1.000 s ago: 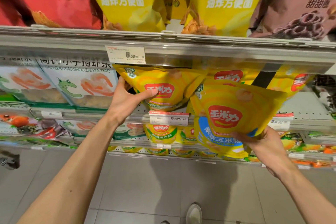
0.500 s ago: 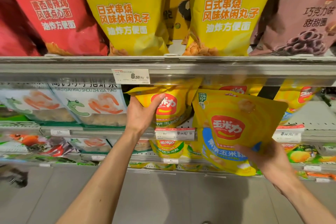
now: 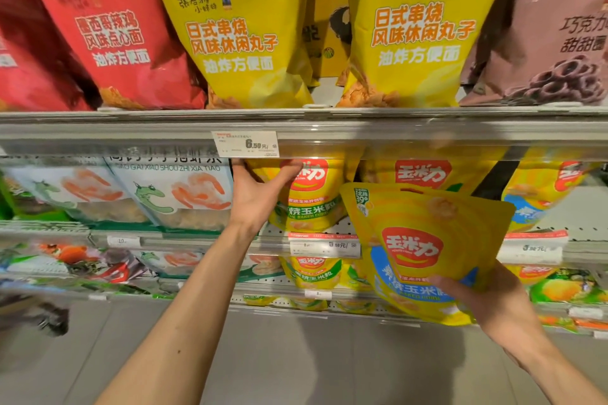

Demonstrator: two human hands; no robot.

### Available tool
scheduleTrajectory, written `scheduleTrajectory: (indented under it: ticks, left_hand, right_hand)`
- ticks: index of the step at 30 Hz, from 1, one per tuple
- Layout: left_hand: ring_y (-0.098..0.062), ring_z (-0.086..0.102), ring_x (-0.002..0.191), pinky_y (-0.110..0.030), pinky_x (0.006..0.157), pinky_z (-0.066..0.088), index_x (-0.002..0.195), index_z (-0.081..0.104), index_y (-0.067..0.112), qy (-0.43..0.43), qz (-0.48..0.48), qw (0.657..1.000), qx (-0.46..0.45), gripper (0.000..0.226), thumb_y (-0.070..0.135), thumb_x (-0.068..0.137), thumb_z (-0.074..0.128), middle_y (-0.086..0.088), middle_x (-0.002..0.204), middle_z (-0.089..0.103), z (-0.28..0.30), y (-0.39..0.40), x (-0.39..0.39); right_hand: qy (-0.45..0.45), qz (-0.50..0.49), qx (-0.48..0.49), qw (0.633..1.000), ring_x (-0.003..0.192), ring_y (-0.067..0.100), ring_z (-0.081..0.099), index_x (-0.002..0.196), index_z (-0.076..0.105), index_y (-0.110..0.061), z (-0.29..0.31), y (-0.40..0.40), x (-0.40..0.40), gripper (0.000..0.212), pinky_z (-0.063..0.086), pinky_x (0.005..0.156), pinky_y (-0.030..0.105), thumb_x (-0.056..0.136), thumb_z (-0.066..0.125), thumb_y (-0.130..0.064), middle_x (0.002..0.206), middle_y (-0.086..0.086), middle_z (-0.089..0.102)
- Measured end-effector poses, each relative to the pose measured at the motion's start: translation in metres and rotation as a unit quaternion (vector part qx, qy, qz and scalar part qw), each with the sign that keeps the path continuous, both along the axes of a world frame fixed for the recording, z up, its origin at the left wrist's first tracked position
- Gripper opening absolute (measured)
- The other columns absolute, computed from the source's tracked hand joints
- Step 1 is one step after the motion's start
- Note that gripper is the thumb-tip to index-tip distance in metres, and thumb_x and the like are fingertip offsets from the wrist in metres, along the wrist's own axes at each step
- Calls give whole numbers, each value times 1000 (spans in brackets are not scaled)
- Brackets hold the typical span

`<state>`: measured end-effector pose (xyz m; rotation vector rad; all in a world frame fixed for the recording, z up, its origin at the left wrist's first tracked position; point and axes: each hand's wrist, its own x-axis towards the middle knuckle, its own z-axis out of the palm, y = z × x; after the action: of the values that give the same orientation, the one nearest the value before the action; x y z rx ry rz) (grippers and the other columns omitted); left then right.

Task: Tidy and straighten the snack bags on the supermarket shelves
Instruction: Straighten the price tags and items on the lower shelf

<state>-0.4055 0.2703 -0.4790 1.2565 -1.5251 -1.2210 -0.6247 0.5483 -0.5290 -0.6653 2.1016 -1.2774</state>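
Yellow foil corn-snack bag, green label (image 3: 307,197) | now upright on shelf, left hand (image 3: 260,196) gripping its upper edge | right hand (image 3: 493,302) pinching blue-labelled yellow bag (image 3: 424,250), unshelved | next: slot in.

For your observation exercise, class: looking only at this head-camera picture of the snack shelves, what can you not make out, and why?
- Left hand fingertips: head view, hidden behind the green-banded corn bag.
- Small print on the 6.50 price tag: too small and blurred.
- Chocolate ring bag wording: cut off by the right edge.
- Bag behind the blue-banded corn bag in the right hand: mostly covered.
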Motion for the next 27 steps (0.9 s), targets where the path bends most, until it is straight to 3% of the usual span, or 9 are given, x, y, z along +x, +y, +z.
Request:
scheduleTrajectory:
  ticks: [2,6,9,14,17,19,21,24,27]
  left_hand:
    - [-3,63,110,-30,103,52,138,41,18,11,9,1000,5,78,31,78,88,7,122,65,-2,2,5]
    - [-8,65,112,-43,105,52,137,46,19,9,8,1000,3,67,33,83,83,4,124,68,-1,9,11]
    - [-3,67,106,-43,104,53,134,49,21,19,12,1000,9,55,27,88,78,7,119,70,-2,16,15]
    - [-12,68,114,-48,104,52,129,57,26,35,-9,999,29,48,33,85,73,9,119,74,-8,25,23]
    - [-13,66,120,-48,108,49,127,63,25,34,-22,998,51,39,32,89,70,9,123,73,-11,33,29]
    - [-14,60,128,-47,110,48,137,60,21,30,-10,997,73,54,39,88,72,6,137,65,-15,41,34]
    - [-17,59,128,-43,107,51,144,53,13,28,16,995,90,58,32,93,73,-1,141,60,-19,50,39]
    - [-14,68,110,-35,94,59,129,61,11,16,-3,995,102,34,17,97,68,1,114,71,-26,71,44]
    - [0,69,99,-24,85,59,125,62,17,0,-87,988,129,38,20,90,77,7,106,71,-31,99,39]
  right_hand:
    - [-11,12,5,1000,53,-3,67,105,65,-15,0,-4,2,36,46,45,10,77,87,-7,83,-5,72]
    - [-32,33,7,999,57,25,75,117,64,-15,-4,-10,3,47,55,45,24,76,87,-10,93,3,77]
    - [-36,39,-1,999,57,24,75,121,62,-15,-4,-14,5,51,53,43,22,77,87,-9,97,5,76]
    - [-48,56,-17,997,61,22,76,123,63,-16,-5,-18,7,52,56,45,24,77,86,-7,100,5,77]
    - [-48,60,-24,997,61,23,76,123,63,-19,-3,-20,8,52,55,45,23,78,86,-9,98,2,77]
    - [-46,63,-31,996,62,24,76,124,63,-20,-3,-21,8,53,57,46,25,77,87,-10,99,0,77]
    - [-47,68,-38,996,63,25,77,124,63,-22,-1,-21,10,54,59,49,29,77,87,-11,100,-1,77]
    - [-51,73,-50,995,64,17,76,117,66,-24,5,-21,14,48,57,47,26,77,87,-9,96,-5,78]
    - [-55,93,-59,992,70,5,75,114,66,-26,13,-21,20,45,56,47,22,78,86,-7,86,-18,78]
